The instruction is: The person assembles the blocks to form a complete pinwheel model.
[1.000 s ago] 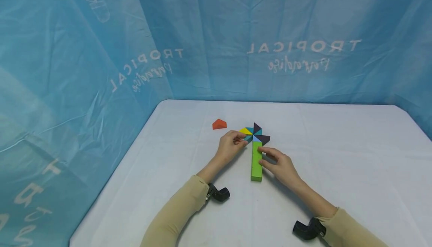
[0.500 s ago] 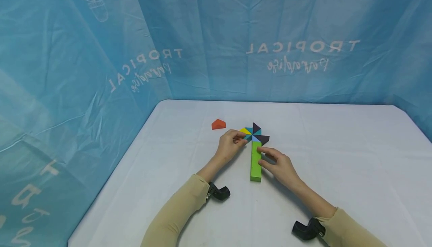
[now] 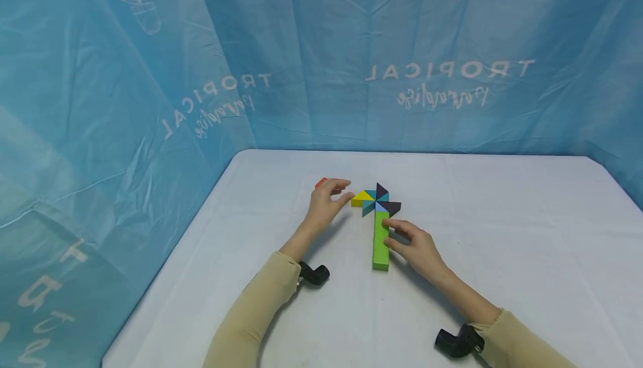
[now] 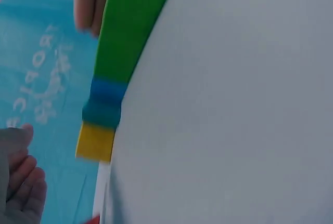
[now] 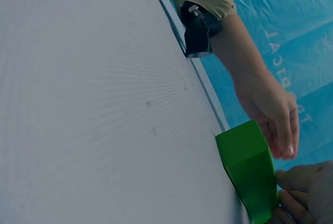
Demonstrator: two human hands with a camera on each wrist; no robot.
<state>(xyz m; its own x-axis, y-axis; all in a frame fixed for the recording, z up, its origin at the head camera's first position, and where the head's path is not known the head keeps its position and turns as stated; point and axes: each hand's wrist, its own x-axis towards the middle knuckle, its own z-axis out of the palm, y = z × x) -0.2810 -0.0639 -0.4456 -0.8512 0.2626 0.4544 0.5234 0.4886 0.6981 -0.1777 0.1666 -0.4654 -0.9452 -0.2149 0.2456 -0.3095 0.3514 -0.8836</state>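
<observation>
Several coloured wooden blocks lie joined as a pinwheel, with a long green block (image 3: 381, 239) as its stem. At the top a light-blue piece (image 3: 381, 207) meets yellow (image 3: 363, 197), teal (image 3: 368, 207) and dark (image 3: 391, 206) blocks. My left hand (image 3: 325, 203) is held left of the yellow block, thumb and fingers apart with nothing between them. It partly hides an orange-red block (image 3: 320, 182) behind it. My right hand (image 3: 416, 248) touches the green block's right side with thumb and fingertips. In the right wrist view the right fingers (image 5: 294, 180) lie against the green block's side.
A white-covered table (image 3: 502, 245) carries all the blocks. Blue printed curtains (image 3: 321, 77) hang behind it and on the left. Black wrist cameras (image 3: 314, 275) are strapped at both sleeve cuffs.
My left hand has moved away from the yellow and teal blocks, left and slightly farther back, and now partly covers the orange-red block. The right hand has stayed at the green block.
</observation>
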